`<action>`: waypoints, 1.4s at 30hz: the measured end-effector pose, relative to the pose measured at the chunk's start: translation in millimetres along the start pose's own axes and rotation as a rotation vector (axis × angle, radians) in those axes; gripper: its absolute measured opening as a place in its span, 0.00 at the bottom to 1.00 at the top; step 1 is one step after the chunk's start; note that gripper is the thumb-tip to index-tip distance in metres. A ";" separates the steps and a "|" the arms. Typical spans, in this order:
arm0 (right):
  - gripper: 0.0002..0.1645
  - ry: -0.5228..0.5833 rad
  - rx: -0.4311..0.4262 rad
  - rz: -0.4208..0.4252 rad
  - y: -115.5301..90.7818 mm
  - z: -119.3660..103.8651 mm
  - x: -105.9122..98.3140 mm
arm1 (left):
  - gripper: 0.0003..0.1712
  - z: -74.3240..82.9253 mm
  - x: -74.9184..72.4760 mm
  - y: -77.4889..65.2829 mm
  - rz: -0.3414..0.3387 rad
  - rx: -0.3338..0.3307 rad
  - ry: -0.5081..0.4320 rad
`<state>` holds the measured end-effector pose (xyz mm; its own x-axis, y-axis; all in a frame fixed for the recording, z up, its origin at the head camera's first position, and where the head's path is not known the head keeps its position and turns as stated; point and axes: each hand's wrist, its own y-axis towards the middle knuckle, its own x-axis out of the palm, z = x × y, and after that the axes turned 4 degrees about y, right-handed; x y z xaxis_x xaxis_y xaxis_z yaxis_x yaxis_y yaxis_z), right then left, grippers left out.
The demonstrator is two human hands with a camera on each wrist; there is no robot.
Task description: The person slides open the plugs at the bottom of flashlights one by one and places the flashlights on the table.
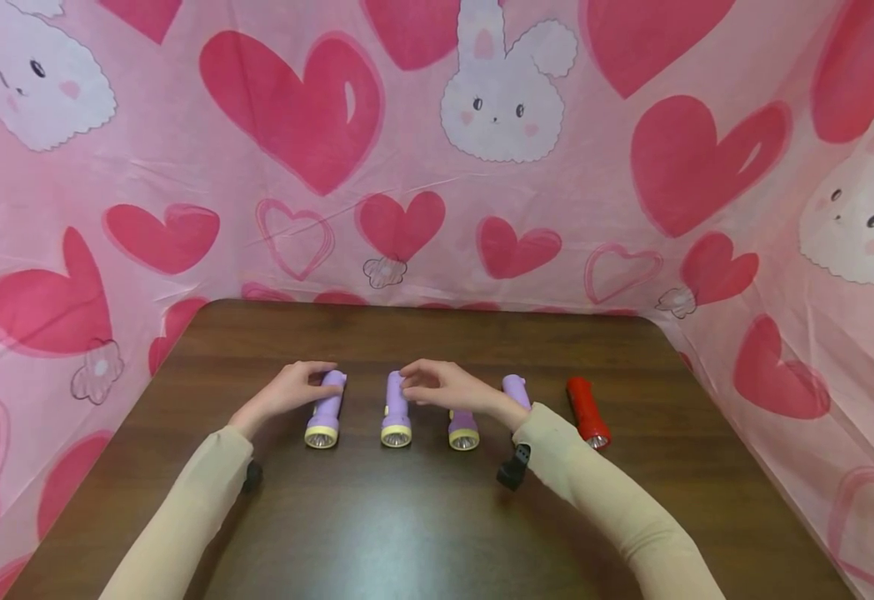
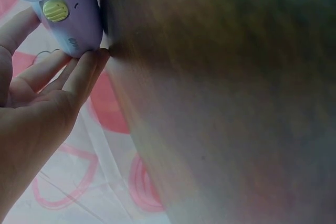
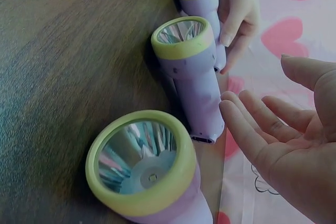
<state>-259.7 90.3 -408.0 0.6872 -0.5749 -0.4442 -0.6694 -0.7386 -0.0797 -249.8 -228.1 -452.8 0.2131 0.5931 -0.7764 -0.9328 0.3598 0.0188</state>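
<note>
At the left end of a row, my left hand holds a purple flashlight by its tail half, thumb on one side and fingertips at the end. Its yellow switch faces up in the left wrist view. Beside it lies a second purple flashlight with a yellow rim. My right hand reaches over to this one, fingertips right at its tail and thumb spread apart in the right wrist view. A third purple flashlight lies under the right hand, its tail hidden in the head view.
Another purple flashlight, partly covered by the right wrist, and a red flashlight lie further right. All rest on a dark wooden table. Pink heart-patterned cloth hangs behind and along both sides.
</note>
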 end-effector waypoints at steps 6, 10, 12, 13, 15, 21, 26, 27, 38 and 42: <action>0.26 -0.003 -0.004 -0.007 2.4 -5.3 4.6 | 0.34 -0.5 0.8 -0.2 0.003 0.004 -0.001; 0.25 -0.003 -0.006 -0.017 5.7 -6.5 7.6 | 0.34 -0.6 0.2 -0.1 0.002 0.009 -0.002; 0.25 -0.002 -0.008 -0.023 7.5 -6.6 9.2 | 0.34 -0.5 -0.2 -0.2 0.001 0.012 -0.003; 0.25 0.003 -0.011 -0.024 8.6 -6.5 10.1 | 0.34 -0.3 -0.4 -0.2 0.001 0.013 -0.006; 0.25 0.009 -0.017 -0.027 10.1 -7.7 12.0 | 0.34 0.0 -0.6 -0.4 0.000 0.013 -0.006; 0.24 -0.010 -0.026 -0.033 13.1 -12.4 15.8 | 0.34 1.3 0.0 0.5 -0.002 -0.002 -0.013; 0.24 -0.034 -0.023 -0.043 16.4 -14.5 16.8 | 0.34 1.7 -0.6 0.6 -0.001 -0.001 -0.021; 0.24 -0.038 -0.021 -0.044 17.0 -15.2 17.2 | 0.34 1.5 -1.0 0.3 -0.001 -0.006 -0.024; 0.26 0.012 0.052 -0.025 23.0 -23.8 24.7 | 0.34 -1.1 -1.6 -0.7 0.003 0.001 -0.007; 0.26 0.043 0.086 -0.012 25.3 -25.1 27.3 | 0.35 -1.0 -1.0 -0.9 -0.002 -0.004 -0.006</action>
<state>-250.8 47.1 -399.7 0.7059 -0.5820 -0.4037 -0.6812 -0.7140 -0.1617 -249.5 -229.8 -452.7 0.2168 0.5966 -0.7727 -0.9337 0.3578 0.0143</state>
